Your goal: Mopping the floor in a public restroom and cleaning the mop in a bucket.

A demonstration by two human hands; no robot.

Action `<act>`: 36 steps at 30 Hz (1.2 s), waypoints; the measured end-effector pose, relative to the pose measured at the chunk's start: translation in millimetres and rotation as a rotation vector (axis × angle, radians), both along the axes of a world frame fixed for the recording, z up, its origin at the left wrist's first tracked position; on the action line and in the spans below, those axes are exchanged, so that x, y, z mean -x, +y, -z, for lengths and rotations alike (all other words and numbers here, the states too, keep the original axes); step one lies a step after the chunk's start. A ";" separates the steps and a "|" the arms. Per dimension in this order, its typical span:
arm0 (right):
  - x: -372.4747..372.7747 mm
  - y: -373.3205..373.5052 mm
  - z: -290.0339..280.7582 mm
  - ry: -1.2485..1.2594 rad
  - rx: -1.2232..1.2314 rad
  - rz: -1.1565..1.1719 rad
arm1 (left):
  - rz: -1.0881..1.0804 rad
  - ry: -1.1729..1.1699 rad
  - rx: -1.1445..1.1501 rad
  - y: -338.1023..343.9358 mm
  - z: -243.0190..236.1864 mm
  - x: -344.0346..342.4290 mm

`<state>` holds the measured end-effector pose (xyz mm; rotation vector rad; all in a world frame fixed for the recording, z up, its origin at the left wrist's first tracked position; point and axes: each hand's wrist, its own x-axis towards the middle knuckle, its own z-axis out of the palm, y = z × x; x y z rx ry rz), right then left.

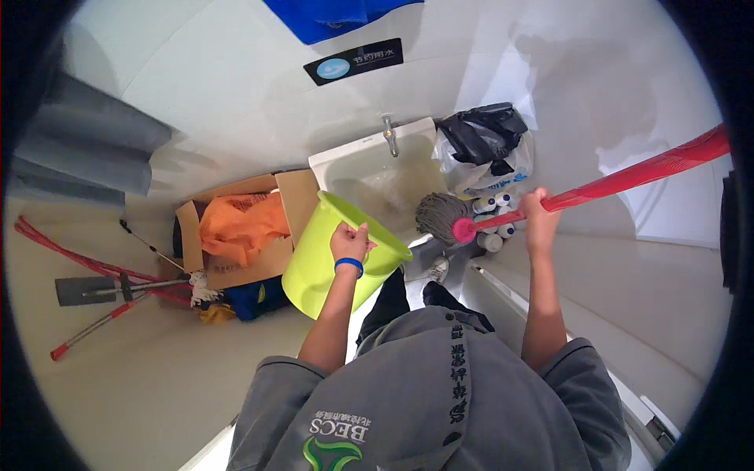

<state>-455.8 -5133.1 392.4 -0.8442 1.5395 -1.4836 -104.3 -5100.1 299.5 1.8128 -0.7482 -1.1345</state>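
Note:
My left hand (pixel 353 242), with a blue band at its wrist, is closed on the near rim of a lime-green bucket (pixel 310 271). The bucket is tilted, its mouth turned toward the sink; its inside is mostly out of sight. My right hand (pixel 539 213) grips the red handle of a mop (pixel 628 177) close to its pink collar. The mop's grey string head (pixel 437 217) hangs by the right side of the white sink (pixel 428 129), right of the bucket. Above the basin, a metal tap (pixel 390 137) sticks out from the wall. Cloudy water appears to lie in the basin.
Black and clear plastic bags (pixel 491 137) sit right of the sink, above several white bottles (pixel 493 224). Left of the bucket stands a cardboard box (pixel 298 200) holding an orange plastic bag (pixel 245 224). Red-handled cleaning tools (pixel 94 326) lie at the far left. Walls close in both sides.

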 end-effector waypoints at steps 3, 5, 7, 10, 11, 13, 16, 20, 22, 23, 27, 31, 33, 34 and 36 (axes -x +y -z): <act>13.5 0.7 -0.4 -0.098 0.029 0.038 | -0.002 0.035 0.006 1.9 -0.4 -4.5; 28.2 -0.6 5.8 -0.152 0.038 0.062 | -0.004 0.050 -0.054 -0.1 -6.6 -7.8; 43.1 -4.0 15.4 -0.060 0.014 0.118 | -0.012 0.085 -0.065 -7.9 -18.0 -13.7; 36.0 -2.3 20.5 0.128 0.022 0.115 | -0.013 0.149 -0.016 -24.0 -48.3 -18.2; 31.8 -1.2 25.0 0.126 0.023 0.111 | -0.009 0.185 0.008 -35.5 -52.6 -19.5; 27.1 18.5 48.4 0.419 -0.036 0.170 | 0.008 0.243 -0.025 -59.2 -65.8 -11.8; 17.2 61.8 101.4 0.403 -0.261 -0.042 | 0.013 0.274 -0.108 -77.6 -60.9 -9.4; -38.7 65.7 118.1 0.373 -0.194 -0.213 | -0.007 0.364 -0.151 -95.0 -37.3 -19.2; -70.3 23.9 85.4 0.348 -0.214 -0.306 | -0.002 0.347 -0.187 -99.5 -32.6 -27.8; -80.5 1.8 80.8 0.360 -0.171 -0.324 | 0.006 0.338 -0.222 -102.6 -28.5 -30.3; -125.0 -101.0 95.5 0.470 0.021 -0.416 | 0.055 0.466 -0.224 -97.2 -29.1 -52.8; -160.4 -176.2 139.9 0.693 0.139 -0.463 | 0.036 0.523 -0.258 -103.2 -24.0 -64.3; -181.2 -197.9 144.4 0.749 0.025 -0.595 | 0.043 0.537 -0.257 -107.9 -14.1 -74.2; -185.6 -206.4 154.3 0.752 0.024 -0.599 | 0.055 0.549 -0.254 -109.9 -9.5 -78.4; -193.9 -217.2 181.9 0.828 -0.013 -0.758 | 0.079 0.564 -0.275 -111.1 -11.5 -83.5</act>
